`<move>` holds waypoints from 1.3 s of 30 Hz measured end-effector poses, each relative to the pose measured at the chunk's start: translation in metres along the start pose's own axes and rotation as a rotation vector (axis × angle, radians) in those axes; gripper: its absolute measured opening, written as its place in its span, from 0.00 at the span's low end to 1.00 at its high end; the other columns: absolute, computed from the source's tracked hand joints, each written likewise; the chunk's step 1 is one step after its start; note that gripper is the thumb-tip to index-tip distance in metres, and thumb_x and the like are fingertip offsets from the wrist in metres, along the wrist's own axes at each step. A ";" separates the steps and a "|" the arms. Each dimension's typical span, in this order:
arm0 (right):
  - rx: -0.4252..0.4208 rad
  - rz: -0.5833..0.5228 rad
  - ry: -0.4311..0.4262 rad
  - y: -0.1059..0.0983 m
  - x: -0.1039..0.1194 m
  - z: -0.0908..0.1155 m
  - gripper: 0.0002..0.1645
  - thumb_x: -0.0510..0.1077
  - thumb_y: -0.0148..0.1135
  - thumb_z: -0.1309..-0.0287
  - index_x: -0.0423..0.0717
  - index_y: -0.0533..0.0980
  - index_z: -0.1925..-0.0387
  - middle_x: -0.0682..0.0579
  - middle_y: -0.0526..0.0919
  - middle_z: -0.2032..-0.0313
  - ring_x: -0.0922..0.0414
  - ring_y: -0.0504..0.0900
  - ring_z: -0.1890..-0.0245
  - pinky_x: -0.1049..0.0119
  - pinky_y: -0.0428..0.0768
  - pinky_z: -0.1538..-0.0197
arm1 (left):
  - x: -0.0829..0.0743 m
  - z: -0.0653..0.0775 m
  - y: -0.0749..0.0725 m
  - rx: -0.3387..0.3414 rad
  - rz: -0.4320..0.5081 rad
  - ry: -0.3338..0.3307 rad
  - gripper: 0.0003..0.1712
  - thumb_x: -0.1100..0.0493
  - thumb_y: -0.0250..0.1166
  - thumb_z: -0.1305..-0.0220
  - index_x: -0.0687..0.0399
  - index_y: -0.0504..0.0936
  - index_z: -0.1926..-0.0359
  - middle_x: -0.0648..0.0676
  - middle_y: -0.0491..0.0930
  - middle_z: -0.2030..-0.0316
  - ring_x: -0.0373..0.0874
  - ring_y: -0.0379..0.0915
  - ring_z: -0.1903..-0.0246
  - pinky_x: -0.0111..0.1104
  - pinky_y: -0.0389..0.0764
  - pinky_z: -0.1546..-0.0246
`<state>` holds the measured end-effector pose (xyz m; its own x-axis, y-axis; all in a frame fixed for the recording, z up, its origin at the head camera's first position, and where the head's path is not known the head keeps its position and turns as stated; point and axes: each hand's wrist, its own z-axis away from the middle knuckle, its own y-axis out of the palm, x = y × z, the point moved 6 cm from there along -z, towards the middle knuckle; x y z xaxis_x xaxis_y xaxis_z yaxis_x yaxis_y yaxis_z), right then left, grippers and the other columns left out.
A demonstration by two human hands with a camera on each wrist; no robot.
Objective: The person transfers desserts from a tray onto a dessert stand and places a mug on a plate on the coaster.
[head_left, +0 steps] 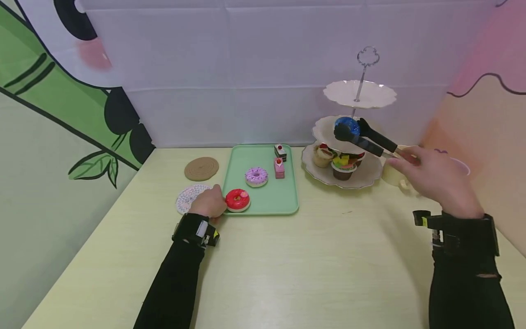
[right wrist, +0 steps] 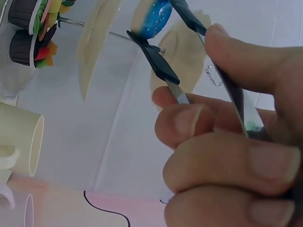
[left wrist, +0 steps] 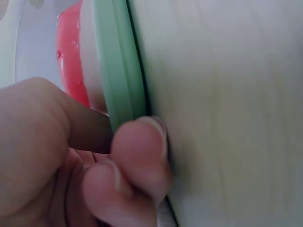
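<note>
My right hand [head_left: 437, 176] grips a pair of black-tipped tongs [head_left: 376, 139]. Pinched between the tong tips is a blue doughnut [right wrist: 157, 19] with white specks, overlapping the middle plate of a three-tier cake stand [head_left: 360, 97] in the head view. My left hand [head_left: 208, 202] holds the near left corner of a mint-green tray [head_left: 271, 205], its fingertips at the outer edge in the left wrist view. Right by that hand on the tray lies a red doughnut [head_left: 237, 200]. A purple doughnut [head_left: 256, 177] and two small cake slices [head_left: 279, 168] are farther in.
Several cupcakes [head_left: 343, 166] sit on the stand's bottom plate. To its right, partly behind my right hand, is a cream mug [right wrist: 21, 137], with a pale purple cup [right wrist: 19, 208] beside it. A brown woven coaster [head_left: 201, 169] and a speckled round coaster [head_left: 186, 197] lie left of the tray.
</note>
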<state>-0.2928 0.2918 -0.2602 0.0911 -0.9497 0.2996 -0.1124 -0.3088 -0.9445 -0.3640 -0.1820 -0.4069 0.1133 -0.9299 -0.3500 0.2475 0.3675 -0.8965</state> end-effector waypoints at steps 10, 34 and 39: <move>-0.008 -0.086 0.025 -0.002 -0.011 0.001 0.50 0.70 0.40 0.26 0.29 0.62 0.29 0.24 0.65 0.33 0.26 0.70 0.42 0.32 0.69 0.50 | -0.001 0.002 0.000 0.005 0.019 0.000 0.24 0.63 0.57 0.30 0.71 0.63 0.39 0.62 0.77 0.72 0.49 0.74 0.84 0.34 0.72 0.83; -0.106 0.007 0.129 0.021 -0.022 -0.022 0.53 0.74 0.36 0.29 0.29 0.69 0.35 0.22 0.69 0.38 0.19 0.66 0.44 0.23 0.62 0.54 | -0.002 0.003 -0.003 0.011 0.013 -0.006 0.24 0.63 0.58 0.30 0.71 0.63 0.39 0.62 0.77 0.73 0.49 0.75 0.84 0.33 0.72 0.83; -0.122 -0.050 0.129 0.024 -0.021 -0.023 0.53 0.74 0.41 0.29 0.28 0.67 0.34 0.22 0.70 0.40 0.22 0.72 0.50 0.32 0.71 0.58 | -0.003 0.004 -0.003 0.009 0.017 -0.009 0.24 0.63 0.57 0.30 0.71 0.63 0.39 0.62 0.77 0.72 0.48 0.75 0.84 0.33 0.72 0.83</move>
<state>-0.3203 0.3036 -0.2859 -0.0272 -0.9295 0.3678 -0.2313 -0.3521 -0.9069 -0.3618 -0.1808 -0.4020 0.1258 -0.9235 -0.3624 0.2540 0.3831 -0.8881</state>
